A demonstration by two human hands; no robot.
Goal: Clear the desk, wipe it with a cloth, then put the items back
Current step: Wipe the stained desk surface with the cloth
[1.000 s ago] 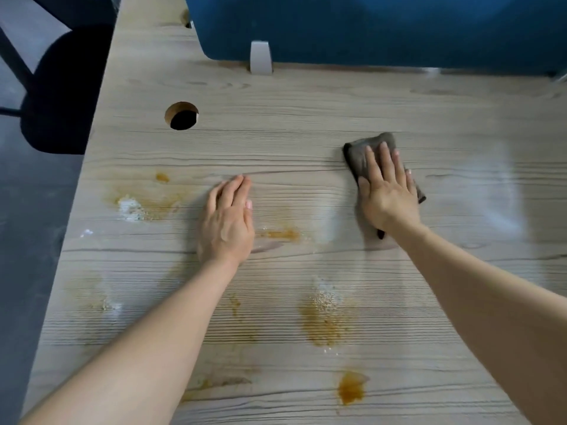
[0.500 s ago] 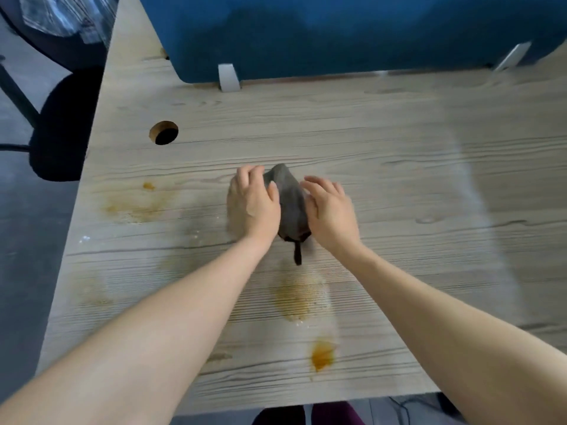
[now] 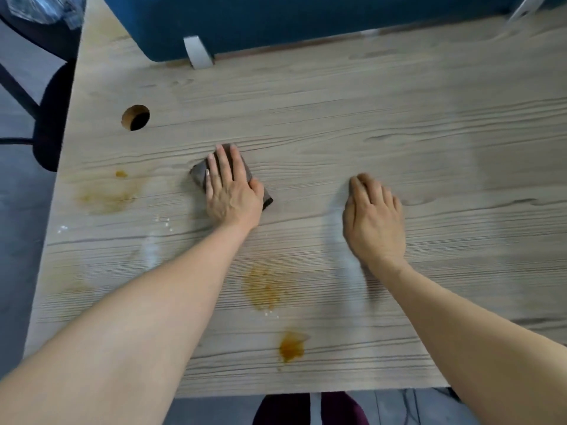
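Two hands were on the desk point(image 3: 399, 124), and only my left hand point(image 3: 232, 191) had the cloth point(image 3: 201, 174) under it. I had laid that hand flat on the dark folded cloth, fingers straight and together, thumb tucked along its near edge, because an open palm spreads the push over the whole pad and lets it slide. The cloth sat to the right of the cable hole point(image 3: 135, 117) and nearer to me, with the worst of the mess not yet reached, as I judged it: an orange smear point(image 3: 106, 196) on the near side of the hole, a paler orange patch point(image 3: 264, 288) much closer to me than the cloth, and a strong orange spot point(image 3: 290, 348) close to my edge of the desk. The cloth's long axis ran on a slant, from its far left corner toward its near right corner, roughly across my fingers. My right hand point(image 3: 372, 219) rested palm down on bare wood, well right of the hole, fingers relaxed and loosely bent, gripping nothing; I took it as a brace.
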